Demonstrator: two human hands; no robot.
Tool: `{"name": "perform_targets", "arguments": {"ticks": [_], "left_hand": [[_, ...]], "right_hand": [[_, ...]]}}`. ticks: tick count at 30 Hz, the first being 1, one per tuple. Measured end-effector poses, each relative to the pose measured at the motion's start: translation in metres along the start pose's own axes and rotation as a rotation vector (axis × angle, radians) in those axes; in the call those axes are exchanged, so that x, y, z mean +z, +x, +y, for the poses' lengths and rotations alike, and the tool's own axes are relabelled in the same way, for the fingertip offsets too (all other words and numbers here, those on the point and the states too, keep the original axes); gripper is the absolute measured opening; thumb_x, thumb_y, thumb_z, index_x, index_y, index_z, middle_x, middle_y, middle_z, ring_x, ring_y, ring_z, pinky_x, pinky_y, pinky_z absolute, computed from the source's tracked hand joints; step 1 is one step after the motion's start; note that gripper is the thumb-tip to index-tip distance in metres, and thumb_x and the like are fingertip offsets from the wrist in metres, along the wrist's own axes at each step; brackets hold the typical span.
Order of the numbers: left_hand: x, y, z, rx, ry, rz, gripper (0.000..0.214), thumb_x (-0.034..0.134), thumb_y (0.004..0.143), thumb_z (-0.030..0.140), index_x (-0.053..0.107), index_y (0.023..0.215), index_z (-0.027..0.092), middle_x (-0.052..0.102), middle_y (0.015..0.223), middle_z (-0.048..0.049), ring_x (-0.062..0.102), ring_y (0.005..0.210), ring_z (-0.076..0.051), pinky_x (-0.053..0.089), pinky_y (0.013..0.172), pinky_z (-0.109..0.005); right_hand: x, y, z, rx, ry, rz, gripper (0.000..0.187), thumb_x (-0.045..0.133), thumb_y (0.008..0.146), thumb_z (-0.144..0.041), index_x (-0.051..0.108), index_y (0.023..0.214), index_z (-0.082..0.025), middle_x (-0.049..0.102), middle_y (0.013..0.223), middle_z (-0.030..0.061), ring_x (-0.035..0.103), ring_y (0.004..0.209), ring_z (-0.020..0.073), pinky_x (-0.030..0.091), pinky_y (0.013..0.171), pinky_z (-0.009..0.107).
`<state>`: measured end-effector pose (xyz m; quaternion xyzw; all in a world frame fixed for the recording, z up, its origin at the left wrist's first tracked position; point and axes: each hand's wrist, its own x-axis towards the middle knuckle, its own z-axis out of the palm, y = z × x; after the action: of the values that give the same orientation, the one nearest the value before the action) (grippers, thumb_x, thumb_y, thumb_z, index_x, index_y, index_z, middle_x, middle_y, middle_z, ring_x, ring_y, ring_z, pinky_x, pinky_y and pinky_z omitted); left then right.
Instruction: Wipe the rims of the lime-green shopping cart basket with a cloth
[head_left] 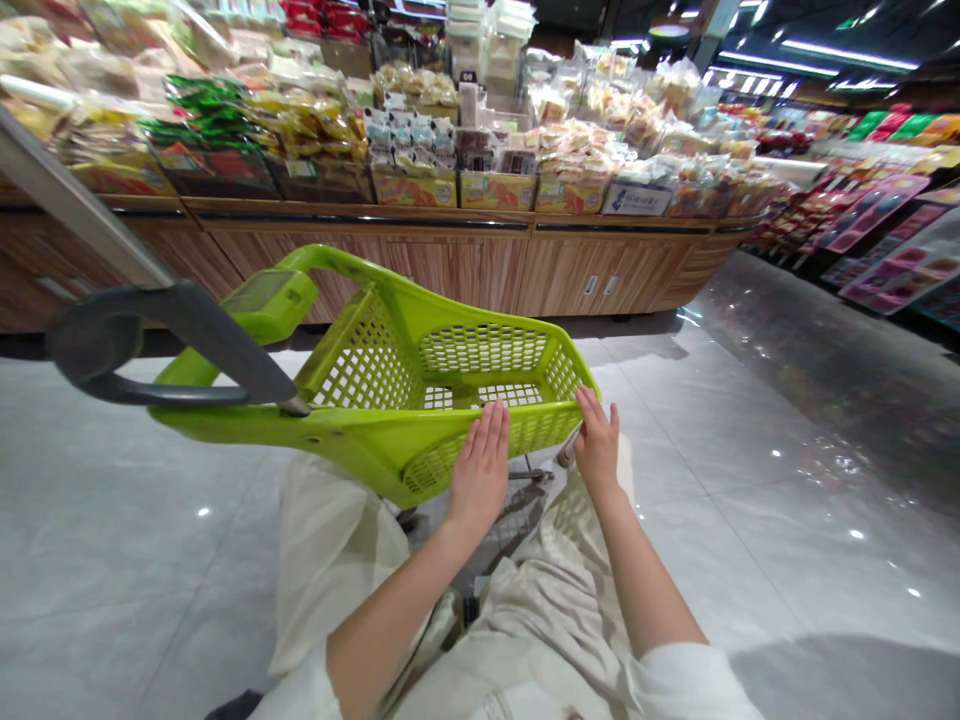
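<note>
The basket (390,440) stands centre-left, before the far worktop (465,240); the left grip (482,460) lies flat, unclenched, on its near rim; the right grip (598,445) touches its right end, closure unclear. Probably steadying; pushing would need firmer hold.

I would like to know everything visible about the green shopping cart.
The green shopping cart looks like glossy plastic, with perforated walls and bottom and a broad handle frame at picture left, where a dark grey fitting attaches. It stands upright, lengthwise before wooden cabinets. The left hand and right hand touch its near rim.
</note>
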<state>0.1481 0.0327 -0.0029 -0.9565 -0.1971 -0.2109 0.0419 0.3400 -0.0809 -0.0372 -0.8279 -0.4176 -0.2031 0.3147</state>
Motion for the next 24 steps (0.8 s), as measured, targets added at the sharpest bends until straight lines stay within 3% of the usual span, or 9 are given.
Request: {"name": "perform_targets", "arguments": {"ticks": [2,5,9,12,14,17,21,24], "left_hand": [[0.002,0.0,0.001,-0.007,-0.009,0.01,0.079,0.042,0.087,0.01,0.004,0.155,0.002,0.014,0.163,-0.0156,0.007,0.152,-0.025,0.023,0.124,-0.044],[0.005,0.001,0.003,-0.019,-0.006,0.016,0.078,0.042,0.087,0.01,0.004,0.154,0.001,0.016,0.163,-0.0162,0.007,0.152,-0.026,0.024,0.123,-0.044],[0.006,0.001,0.003,-0.019,0.011,0.027,0.078,0.043,0.088,0.013,0.005,0.154,0.001,0.018,0.163,-0.0164,0.009,0.152,-0.026,0.024,0.123,-0.045],[0.005,0.0,0.002,-0.024,0.027,0.028,0.075,0.042,0.089,0.014,0.008,0.155,0.002,0.02,0.163,-0.0155,0.011,0.152,-0.025,0.023,0.124,-0.044],[0.004,-0.001,0.001,-0.024,0.031,0.014,0.074,0.041,0.089,0.013,0.011,0.155,0.002,0.019,0.163,-0.015,0.011,0.152,-0.026,0.022,0.124,-0.044],[0.002,-0.001,-0.001,-0.007,0.017,-0.004,0.074,0.042,0.088,0.013,0.011,0.155,0.002,0.017,0.163,-0.015,0.009,0.152,-0.026,0.022,0.124,-0.044],[0.001,-0.001,0.0,-0.004,-0.003,0.001,0.078,0.042,0.087,0.012,0.006,0.155,0.003,0.016,0.163,-0.0154,0.007,0.152,-0.026,0.024,0.123,-0.044],[0.003,0.0,0.001,-0.01,-0.012,0.011,0.079,0.042,0.087,0.011,0.004,0.155,0.002,0.017,0.163,-0.0166,0.007,0.152,-0.026,0.024,0.123,-0.045]], "right_hand": [[0.003,0.002,0.004,0.084,-0.009,0.04,0.072,0.035,0.075,0.0,0.045,0.143,-0.021,0.052,0.147,0.0106,0.044,0.139,0.0199,0.026,0.119,0.054],[0.009,0.004,-0.025,0.15,-0.02,0.063,0.07,0.035,0.074,0.002,0.049,0.14,-0.014,0.053,0.144,0.015,0.043,0.14,0.0228,0.031,0.117,0.052],[0.015,0.003,-0.089,-0.031,0.058,-0.058,0.069,0.038,0.073,0.003,0.052,0.138,-0.013,0.052,0.145,0.0136,0.04,0.141,0.0225,0.029,0.12,0.047],[0.01,0.001,-0.108,-0.166,0.104,-0.136,0.071,0.038,0.076,0.001,0.046,0.144,-0.015,0.049,0.149,0.0117,0.039,0.142,0.0192,0.026,0.121,0.044],[0.004,0.0,-0.097,-0.201,0.086,-0.161,0.074,0.036,0.076,0.002,0.043,0.147,-0.02,0.051,0.148,0.008,0.041,0.141,0.0161,0.018,0.123,0.045],[-0.005,0.0,-0.055,-0.143,0.02,-0.125,0.079,0.036,0.075,0.003,0.041,0.147,-0.027,0.053,0.146,0.0045,0.043,0.14,0.0162,0.006,0.123,0.052],[-0.005,0.002,0.004,0.073,-0.038,-0.004,0.077,0.037,0.073,0.001,0.045,0.144,-0.03,0.057,0.142,0.0058,0.046,0.138,0.0202,0.012,0.119,0.06],[0.0,0.005,0.007,0.222,-0.044,0.042,0.072,0.035,0.075,0.0,0.048,0.141,-0.026,0.056,0.143,0.0097,0.048,0.136,0.0222,0.017,0.117,0.061]]}}
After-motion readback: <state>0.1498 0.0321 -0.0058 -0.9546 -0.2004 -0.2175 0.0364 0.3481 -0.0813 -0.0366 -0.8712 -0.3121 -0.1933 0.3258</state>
